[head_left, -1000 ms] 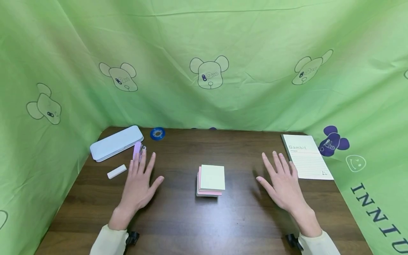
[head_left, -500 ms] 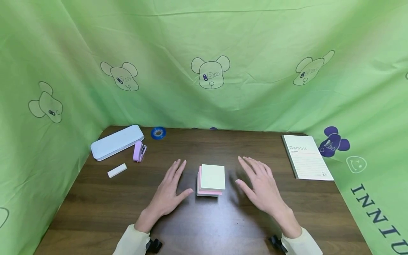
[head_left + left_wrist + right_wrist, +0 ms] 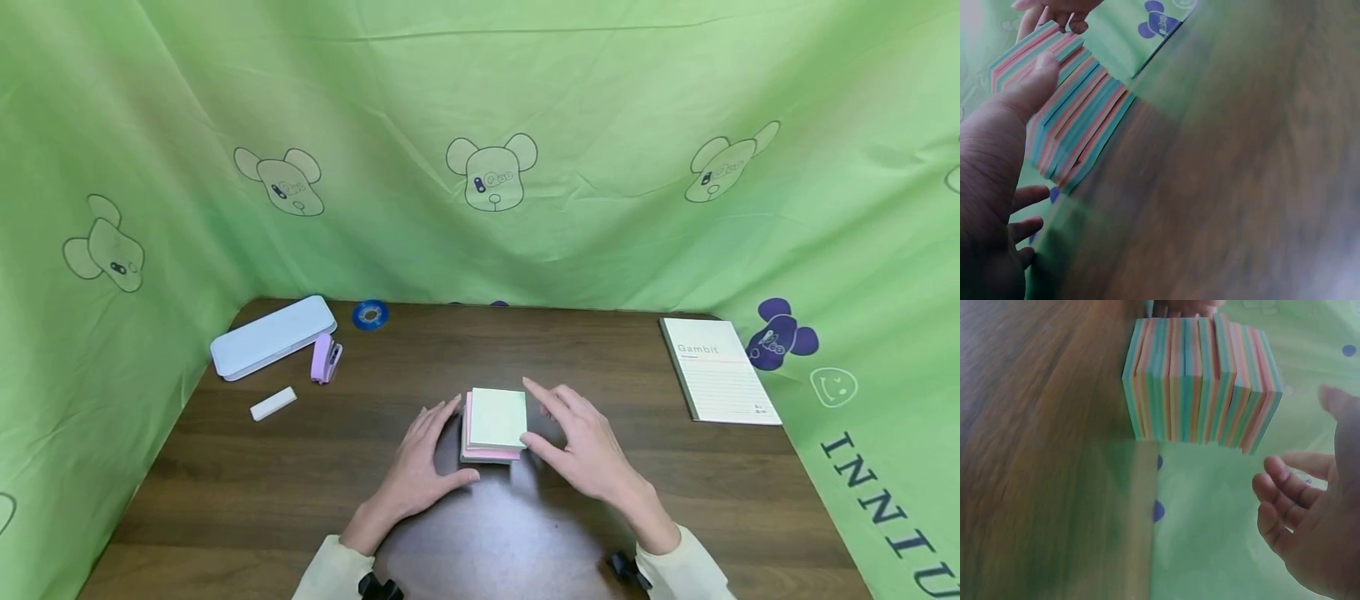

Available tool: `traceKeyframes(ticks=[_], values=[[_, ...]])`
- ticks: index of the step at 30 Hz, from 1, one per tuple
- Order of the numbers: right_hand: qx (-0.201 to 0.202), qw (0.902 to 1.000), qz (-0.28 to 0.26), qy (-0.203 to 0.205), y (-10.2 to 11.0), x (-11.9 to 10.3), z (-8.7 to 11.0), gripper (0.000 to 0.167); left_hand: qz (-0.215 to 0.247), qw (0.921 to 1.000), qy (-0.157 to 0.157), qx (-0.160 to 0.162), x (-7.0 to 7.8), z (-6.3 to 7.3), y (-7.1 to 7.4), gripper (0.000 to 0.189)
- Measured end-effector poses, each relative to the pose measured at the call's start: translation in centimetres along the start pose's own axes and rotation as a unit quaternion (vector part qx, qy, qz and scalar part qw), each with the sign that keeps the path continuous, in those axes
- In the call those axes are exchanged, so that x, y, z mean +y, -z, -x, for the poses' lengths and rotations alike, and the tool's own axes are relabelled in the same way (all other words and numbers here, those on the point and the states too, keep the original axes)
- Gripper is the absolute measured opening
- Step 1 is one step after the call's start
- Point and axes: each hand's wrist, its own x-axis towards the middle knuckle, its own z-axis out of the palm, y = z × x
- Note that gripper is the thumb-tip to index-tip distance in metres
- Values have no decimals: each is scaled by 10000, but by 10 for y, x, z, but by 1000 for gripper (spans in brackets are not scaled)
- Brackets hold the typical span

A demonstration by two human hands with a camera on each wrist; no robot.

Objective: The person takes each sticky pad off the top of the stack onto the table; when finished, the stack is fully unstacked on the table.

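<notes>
A tall stack of square sticky note pads (image 3: 498,417) stands in the middle of the table, pale green on top. Its striped, many-coloured sides (image 3: 1088,115) show in the left wrist view, the layers slightly uneven. My left hand (image 3: 417,472) is at the left of the stack, fingers stretched along that side and thumb in front; whether it touches cannot be told. My right hand (image 3: 588,448) hovers at the upper right of the stack, with thumb and index finger apart. In the right wrist view a gap shows between the right hand (image 3: 1310,512) and the pads (image 3: 1185,381).
At the back left lie a pale blue pencil case (image 3: 273,337), a purple stapler (image 3: 325,358), a white eraser (image 3: 273,403) and a blue roll of tape (image 3: 371,315). A notepad (image 3: 720,375) lies at the right. Green cloth (image 3: 495,258) hangs round the table.
Both hands have come inward from the sides of the table, to either side of the sticky note stack. The stack and the other items have not moved.
</notes>
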Motion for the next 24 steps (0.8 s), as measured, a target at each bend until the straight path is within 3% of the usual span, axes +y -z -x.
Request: traceKeyframes(ticks=[5, 10, 24], values=[[-360, 9982, -381, -303, -6, -3, -5, 77, -99, 9984, -502, 260, -4, -3, -7, 110], [-570, 9959, -507, -493, -13, -3, -9, 84, -195, 9967, -700, 359, -6, -2, -9, 106], [-551, 9959, -522, -495, -18, -3, -21, 87, -265, 9965, -733, 290, -7, -2, -8, 105]])
